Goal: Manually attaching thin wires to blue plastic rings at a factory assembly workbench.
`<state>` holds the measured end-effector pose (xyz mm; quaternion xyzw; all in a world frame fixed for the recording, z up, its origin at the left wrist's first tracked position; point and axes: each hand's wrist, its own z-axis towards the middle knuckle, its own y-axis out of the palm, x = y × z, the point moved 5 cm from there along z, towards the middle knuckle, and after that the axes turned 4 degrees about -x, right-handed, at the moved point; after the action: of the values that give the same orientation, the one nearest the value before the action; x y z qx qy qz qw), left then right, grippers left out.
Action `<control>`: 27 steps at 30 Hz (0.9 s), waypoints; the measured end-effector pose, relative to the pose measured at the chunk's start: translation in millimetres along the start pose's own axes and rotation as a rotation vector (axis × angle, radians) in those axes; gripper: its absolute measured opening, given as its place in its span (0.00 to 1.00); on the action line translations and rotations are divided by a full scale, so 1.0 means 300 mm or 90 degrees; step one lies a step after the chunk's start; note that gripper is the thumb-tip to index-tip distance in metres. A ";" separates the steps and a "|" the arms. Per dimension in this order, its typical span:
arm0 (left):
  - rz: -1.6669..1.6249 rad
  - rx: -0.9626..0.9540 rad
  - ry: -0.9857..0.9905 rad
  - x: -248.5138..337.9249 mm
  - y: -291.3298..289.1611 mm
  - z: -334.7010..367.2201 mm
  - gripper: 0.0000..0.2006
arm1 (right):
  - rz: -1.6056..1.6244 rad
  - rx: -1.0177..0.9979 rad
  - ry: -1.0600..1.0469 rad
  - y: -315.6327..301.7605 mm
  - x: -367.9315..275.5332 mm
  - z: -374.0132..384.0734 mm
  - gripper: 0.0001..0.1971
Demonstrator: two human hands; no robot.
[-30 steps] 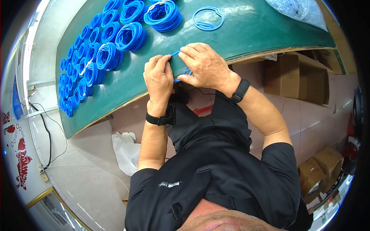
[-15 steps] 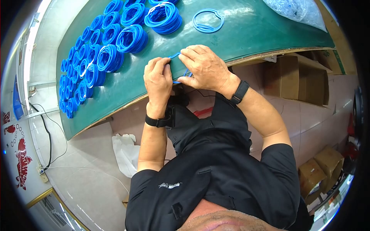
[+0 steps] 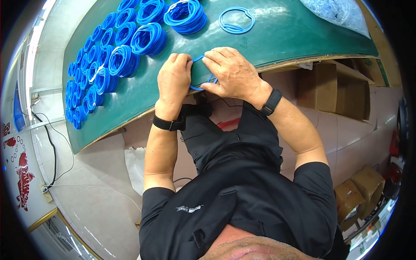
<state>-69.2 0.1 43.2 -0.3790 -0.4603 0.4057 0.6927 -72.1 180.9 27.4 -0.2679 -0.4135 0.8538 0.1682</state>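
Between my two hands, at the near edge of the green table (image 3: 242,56), is a thin blue ring of tubing (image 3: 196,88), partly hidden by my fingers. My left hand (image 3: 174,80) is closed on its left side, with the fingers curled. From the right, my right hand (image 3: 232,73) grips the same ring between the thumb below and the fingers above. Beyond my hands lies a single loose blue ring (image 3: 236,21), flat on the table. To the left stand several stacked bundles of blue rings (image 3: 148,39), some tied with white strips.
A clear plastic bag of small pieces (image 3: 340,15) lies at the table's far right. Below the table edge on the right is an open cardboard box (image 3: 329,89). Further cardboard boxes (image 3: 366,186) stand on the floor. A white bag (image 3: 135,167) sits on the floor at left.
My left hand has moved slightly left and up, and more of the ring's lower edge shows between my hands. My right hand keeps nearly the same place.
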 end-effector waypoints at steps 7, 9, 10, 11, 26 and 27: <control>0.092 0.022 0.076 0.021 0.014 -0.002 0.05 | -0.007 0.008 -0.002 0.000 0.005 0.001 0.35; 0.099 0.008 0.076 0.016 0.018 0.000 0.05 | -0.004 0.006 -0.001 0.000 0.004 0.001 0.35; 0.103 0.002 0.076 0.014 0.020 -0.001 0.04 | -0.003 0.005 0.000 0.000 0.004 0.001 0.35; 0.103 0.002 0.077 0.011 0.023 -0.003 0.04 | -0.004 0.006 0.001 0.001 0.005 0.001 0.35; -0.054 0.084 0.020 0.002 0.032 -0.094 0.07 | 0.004 -0.001 0.005 -0.001 0.003 0.004 0.34; -0.056 0.087 0.018 0.005 0.032 -0.097 0.07 | 0.002 -0.003 0.002 -0.001 0.001 0.004 0.34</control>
<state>-43.2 0.8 26.7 -0.3163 -0.4376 0.3999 0.7406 -73.0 180.5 28.1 -0.2706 -0.4151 0.8524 0.1669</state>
